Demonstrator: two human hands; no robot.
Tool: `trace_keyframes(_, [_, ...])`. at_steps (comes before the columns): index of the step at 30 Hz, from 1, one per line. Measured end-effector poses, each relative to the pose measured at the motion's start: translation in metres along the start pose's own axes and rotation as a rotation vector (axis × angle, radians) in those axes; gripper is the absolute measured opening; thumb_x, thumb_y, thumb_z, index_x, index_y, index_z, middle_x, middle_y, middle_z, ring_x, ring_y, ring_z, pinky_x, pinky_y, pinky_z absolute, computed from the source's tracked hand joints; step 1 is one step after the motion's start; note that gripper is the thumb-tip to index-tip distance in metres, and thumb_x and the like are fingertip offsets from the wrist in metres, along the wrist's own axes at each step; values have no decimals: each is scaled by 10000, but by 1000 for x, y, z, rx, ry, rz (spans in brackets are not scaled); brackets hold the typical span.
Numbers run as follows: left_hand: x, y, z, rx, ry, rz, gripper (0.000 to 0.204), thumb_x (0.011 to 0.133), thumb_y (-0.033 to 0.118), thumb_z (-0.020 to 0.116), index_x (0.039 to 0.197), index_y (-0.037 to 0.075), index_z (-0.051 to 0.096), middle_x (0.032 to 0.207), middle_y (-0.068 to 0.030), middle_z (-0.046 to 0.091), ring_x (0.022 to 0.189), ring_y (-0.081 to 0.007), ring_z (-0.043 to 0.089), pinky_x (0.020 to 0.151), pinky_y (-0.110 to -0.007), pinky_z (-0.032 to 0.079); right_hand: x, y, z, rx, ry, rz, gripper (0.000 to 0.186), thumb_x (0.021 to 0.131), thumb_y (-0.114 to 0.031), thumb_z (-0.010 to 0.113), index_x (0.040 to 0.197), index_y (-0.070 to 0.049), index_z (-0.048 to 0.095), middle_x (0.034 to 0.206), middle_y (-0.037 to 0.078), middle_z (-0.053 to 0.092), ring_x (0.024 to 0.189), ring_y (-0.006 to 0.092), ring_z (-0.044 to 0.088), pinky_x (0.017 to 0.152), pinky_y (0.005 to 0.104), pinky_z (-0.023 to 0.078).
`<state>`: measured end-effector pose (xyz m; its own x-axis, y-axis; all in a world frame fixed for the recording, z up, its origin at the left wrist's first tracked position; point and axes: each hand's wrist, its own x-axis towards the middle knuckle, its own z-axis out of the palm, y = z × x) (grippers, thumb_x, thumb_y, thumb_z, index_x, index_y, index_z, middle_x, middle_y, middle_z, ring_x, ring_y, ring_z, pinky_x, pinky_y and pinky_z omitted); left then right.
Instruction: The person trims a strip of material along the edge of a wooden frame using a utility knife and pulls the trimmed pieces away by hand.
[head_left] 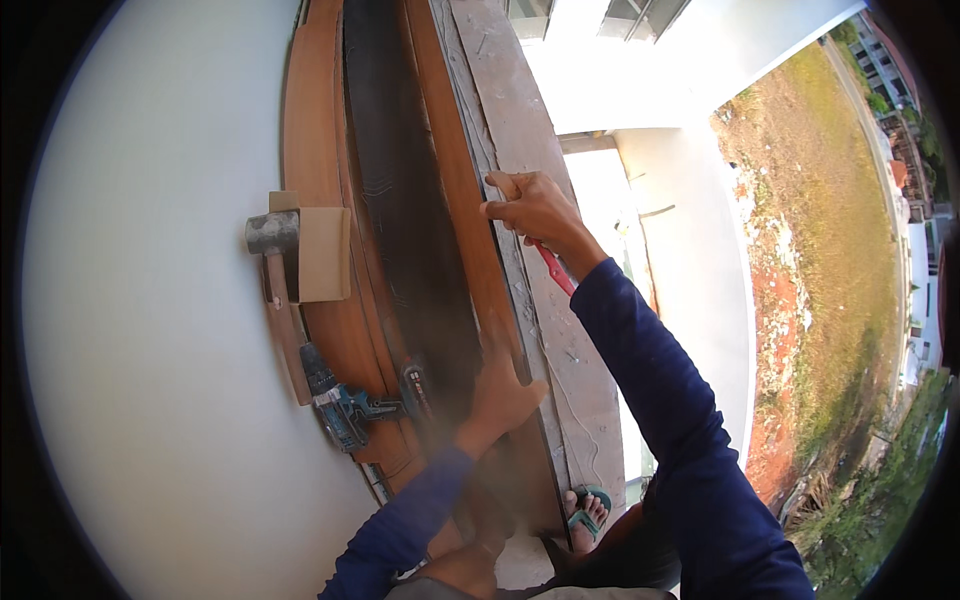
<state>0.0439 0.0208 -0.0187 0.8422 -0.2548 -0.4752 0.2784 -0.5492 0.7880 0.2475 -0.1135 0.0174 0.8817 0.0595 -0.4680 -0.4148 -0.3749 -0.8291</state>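
Observation:
My right hand (543, 215) is closed around a tool with a red handle (553, 268); the handle sticks out below the palm, and its working end is hidden. Thumb and forefinger are at the outer edge of a long brown wooden board (452, 165). Lower down, my left hand (503, 396) is over the same board with fingers stretched and thumb apart, slightly blurred. It holds nothing. Between this board and another brown wooden panel (312, 130) on the left runs a dark strip (400, 150).
A mallet (273, 235) leans by an open cardboard box (325, 255). Below them lies a teal cordless drill (342, 405). A rough concrete ledge (525, 110) borders the board on the right, with a thin pale cord (583, 425). A sandalled foot (587, 510) is near its lower end.

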Motion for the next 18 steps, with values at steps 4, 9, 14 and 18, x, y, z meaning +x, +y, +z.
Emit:
trace_keyframes(4, [-2, 5, -8, -25, -61, -119, 1098, 722, 169, 693, 1514, -41, -38, 1499, -349, 266, 1335, -473, 387, 1091, -448, 354, 2, 32, 29, 79, 85, -259, 325, 830, -198, 672, 1054, 37, 688, 628, 94, 625, 464, 164, 481, 481, 335, 401])
trace_keyframes(9, [-6, 7, -14, 8, -132, -191, 1144, 714, 177, 696, 1521, -10, -93, 1506, -308, 286, 1323, -401, 429, 1085, -372, 359, -23, 35, 50, -3, 284, -390, 226, 856, -230, 613, 968, -60, 713, 872, 234, 666, 746, 416, 628, 683, 484, 489])
trace_keyframes(14, [5, -16, -12, 212, -9, 102, 1169, 704, 148, 698, 1526, -5, -119, 1564, -260, 195, 1428, -328, 299, 1149, -321, 260, -30, 38, 34, -101, 209, -408, 303, 867, -228, 617, 1125, -88, 696, 869, 228, 671, 837, 413, 639, 749, 495, 497])
trace_keyframes(18, [3, -5, -9, 113, -36, 82, 1153, 713, 124, 700, 1525, -19, -106, 1566, -261, 182, 1437, -318, 274, 1160, -319, 235, -43, 41, 27, -63, 211, -495, 363, 863, -244, 623, 1177, -65, 657, 927, 236, 671, 904, 418, 634, 797, 493, 491])
